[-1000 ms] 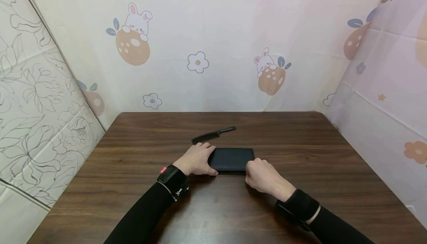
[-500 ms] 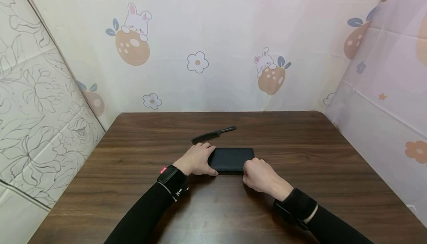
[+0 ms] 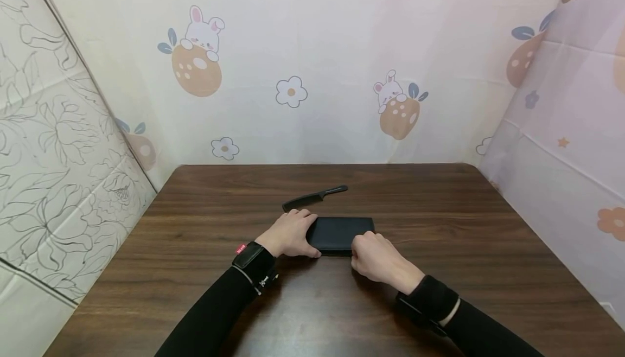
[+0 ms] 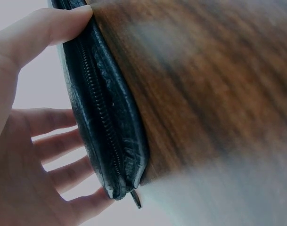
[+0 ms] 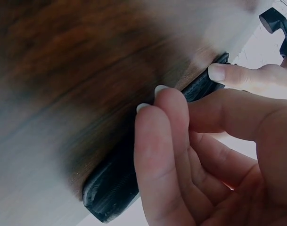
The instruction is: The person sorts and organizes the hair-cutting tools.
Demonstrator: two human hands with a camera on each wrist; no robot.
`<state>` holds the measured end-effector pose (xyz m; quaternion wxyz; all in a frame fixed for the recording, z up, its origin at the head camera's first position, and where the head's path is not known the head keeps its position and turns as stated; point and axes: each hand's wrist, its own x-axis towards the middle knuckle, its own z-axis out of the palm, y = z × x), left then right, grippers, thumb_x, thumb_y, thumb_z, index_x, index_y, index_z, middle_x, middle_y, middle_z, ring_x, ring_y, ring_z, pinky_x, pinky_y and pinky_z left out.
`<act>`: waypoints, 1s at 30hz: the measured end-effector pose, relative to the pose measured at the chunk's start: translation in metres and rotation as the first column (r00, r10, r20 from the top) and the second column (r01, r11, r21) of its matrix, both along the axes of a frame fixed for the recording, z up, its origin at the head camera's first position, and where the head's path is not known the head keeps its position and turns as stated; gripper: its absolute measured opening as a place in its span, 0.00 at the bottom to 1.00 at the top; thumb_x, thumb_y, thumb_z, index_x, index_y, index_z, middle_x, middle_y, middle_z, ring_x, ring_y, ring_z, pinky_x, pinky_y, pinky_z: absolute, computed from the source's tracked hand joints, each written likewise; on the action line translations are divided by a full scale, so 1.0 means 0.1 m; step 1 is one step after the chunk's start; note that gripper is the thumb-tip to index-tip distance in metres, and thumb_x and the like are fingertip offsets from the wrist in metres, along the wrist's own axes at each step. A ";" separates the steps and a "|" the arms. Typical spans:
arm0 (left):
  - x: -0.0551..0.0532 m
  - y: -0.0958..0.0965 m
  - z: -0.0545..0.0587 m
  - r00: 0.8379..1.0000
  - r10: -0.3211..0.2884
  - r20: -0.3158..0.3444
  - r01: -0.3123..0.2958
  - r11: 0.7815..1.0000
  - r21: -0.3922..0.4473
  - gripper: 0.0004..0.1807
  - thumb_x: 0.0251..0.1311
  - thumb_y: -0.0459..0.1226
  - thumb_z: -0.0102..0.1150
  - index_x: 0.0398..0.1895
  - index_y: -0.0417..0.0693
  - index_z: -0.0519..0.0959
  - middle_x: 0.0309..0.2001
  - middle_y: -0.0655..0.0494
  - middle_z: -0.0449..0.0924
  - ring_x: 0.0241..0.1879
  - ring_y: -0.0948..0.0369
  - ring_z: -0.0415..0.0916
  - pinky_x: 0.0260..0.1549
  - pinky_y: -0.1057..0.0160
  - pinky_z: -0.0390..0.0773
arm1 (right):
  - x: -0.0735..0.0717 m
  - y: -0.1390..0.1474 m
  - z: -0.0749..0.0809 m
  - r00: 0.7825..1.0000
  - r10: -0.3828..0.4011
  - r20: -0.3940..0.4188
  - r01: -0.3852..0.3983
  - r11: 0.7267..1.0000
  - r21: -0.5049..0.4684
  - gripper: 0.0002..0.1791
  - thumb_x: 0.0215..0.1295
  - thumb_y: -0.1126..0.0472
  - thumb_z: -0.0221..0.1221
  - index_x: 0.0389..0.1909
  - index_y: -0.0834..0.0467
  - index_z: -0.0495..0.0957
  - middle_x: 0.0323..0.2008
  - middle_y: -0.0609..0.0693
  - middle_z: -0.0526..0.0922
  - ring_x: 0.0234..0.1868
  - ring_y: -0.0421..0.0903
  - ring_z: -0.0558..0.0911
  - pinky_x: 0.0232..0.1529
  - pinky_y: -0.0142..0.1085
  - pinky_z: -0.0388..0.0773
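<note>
A black zip-up wallet lies flat on the brown wooden table. My left hand grips its left end, thumb at the front edge and fingers spread to the far side. In the left wrist view the wallet's zipper runs along the edge, with a small tab at its end. My right hand is at the front edge, right of the middle, fingers curled in a pinch at the zipper line. In the right wrist view those fingers hide the zipper pull.
A black comb with a handle lies on the table just behind the wallet. Patterned curtains stand behind and at the right of the table, with a flower-print panel at the left.
My right hand has slid left along the wallet's front edge. The left hand, the wallet and the comb have stayed in place.
</note>
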<state>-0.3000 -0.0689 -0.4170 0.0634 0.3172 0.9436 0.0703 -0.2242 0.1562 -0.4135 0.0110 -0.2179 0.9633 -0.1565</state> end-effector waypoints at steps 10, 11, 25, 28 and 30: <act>-0.01 0.01 -0.01 1.000 0.007 -0.007 -0.007 1.000 -0.007 0.50 0.52 0.61 0.72 0.75 0.47 0.67 0.70 0.50 0.69 0.68 0.48 0.66 0.66 0.49 0.67 | -0.02 -0.04 0.01 1.000 0.000 -0.003 0.000 1.000 0.004 0.22 0.59 0.71 0.60 0.09 0.51 0.71 0.10 0.38 0.56 0.10 0.35 0.58 0.13 0.28 0.55; -0.01 0.01 -0.01 1.000 0.006 -0.007 -0.006 1.000 -0.004 0.50 0.52 0.61 0.72 0.75 0.47 0.68 0.70 0.50 0.69 0.68 0.48 0.67 0.66 0.48 0.67 | -0.02 -0.04 0.01 1.000 0.001 -0.003 -0.001 1.000 0.002 0.22 0.59 0.71 0.60 0.09 0.50 0.71 0.10 0.37 0.56 0.10 0.35 0.58 0.13 0.27 0.55; -0.01 0.01 -0.01 1.000 -0.002 -0.007 0.002 1.000 0.003 0.50 0.51 0.61 0.72 0.74 0.46 0.68 0.69 0.50 0.70 0.67 0.48 0.67 0.65 0.48 0.68 | -0.04 -0.09 0.00 1.000 0.013 -0.002 -0.013 1.000 -0.014 0.19 0.59 0.71 0.62 0.12 0.52 0.74 0.11 0.40 0.63 0.12 0.36 0.63 0.14 0.29 0.59; -0.01 0.01 -0.01 1.000 -0.001 -0.005 0.001 1.000 0.006 0.50 0.51 0.61 0.72 0.74 0.46 0.68 0.69 0.50 0.70 0.67 0.48 0.67 0.65 0.48 0.68 | -0.04 -0.10 0.00 1.000 0.014 -0.004 -0.014 1.000 -0.020 0.18 0.59 0.71 0.62 0.13 0.52 0.75 0.11 0.41 0.66 0.12 0.36 0.64 0.14 0.29 0.61; -0.01 0.01 0.00 1.000 0.002 -0.002 -0.002 1.000 0.012 0.50 0.51 0.61 0.73 0.74 0.46 0.68 0.69 0.50 0.70 0.67 0.48 0.67 0.65 0.48 0.68 | -0.04 -0.10 0.01 1.000 0.014 -0.005 -0.014 1.000 -0.024 0.18 0.59 0.71 0.62 0.13 0.52 0.75 0.12 0.41 0.67 0.12 0.36 0.65 0.14 0.29 0.61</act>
